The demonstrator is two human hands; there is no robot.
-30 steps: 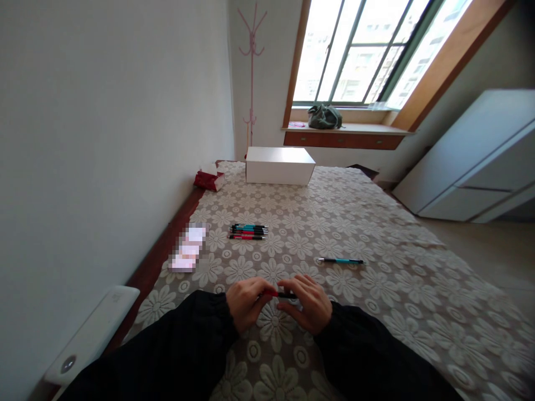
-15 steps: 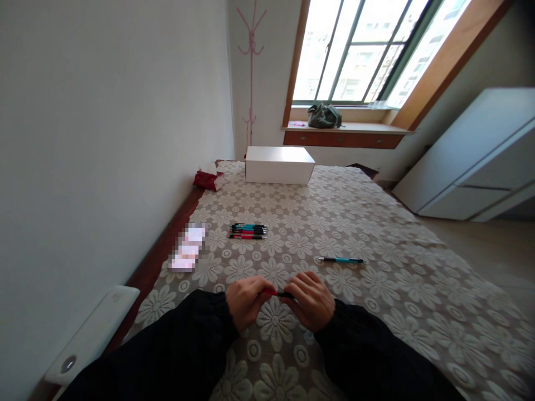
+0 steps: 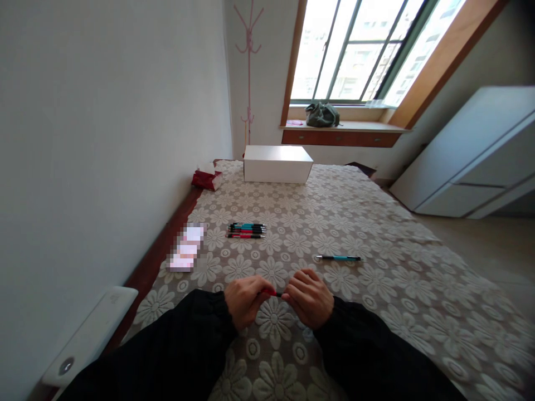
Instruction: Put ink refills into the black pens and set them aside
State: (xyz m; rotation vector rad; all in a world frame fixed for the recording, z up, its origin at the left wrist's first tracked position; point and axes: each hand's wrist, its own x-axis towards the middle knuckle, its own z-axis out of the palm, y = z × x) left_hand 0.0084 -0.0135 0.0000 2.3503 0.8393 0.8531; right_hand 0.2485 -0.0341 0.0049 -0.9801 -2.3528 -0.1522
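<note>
Between my hands is a red and black pen point(image 3: 271, 292), held level just above the floral cloth point(image 3: 273, 323). My left hand point(image 3: 246, 301) pinches its red end. The fingers of my right hand point(image 3: 309, 298) are closed round the black end and hide its tip. Beyond my right hand lies a single teal and black pen point(image 3: 339, 258). Farther off and to the left, several teal, black and red pens point(image 3: 247, 228) lie side by side in a close group, with a red one point(image 3: 245, 236) nearest me.
A blurred pinkish-white rectangle point(image 3: 187, 248) lies at the left edge. A white box point(image 3: 276, 170) stands at the far end, with a red tissue pack point(image 3: 207, 180) left of it. A wall point(image 3: 125, 139) borders the left side; a white power-strip-like object point(image 3: 94, 334) sits there.
My right fingers have shifted slightly on the black end, and less of it shows beside them. My left hand keeps its pinch. The whole view has moved a little.
</note>
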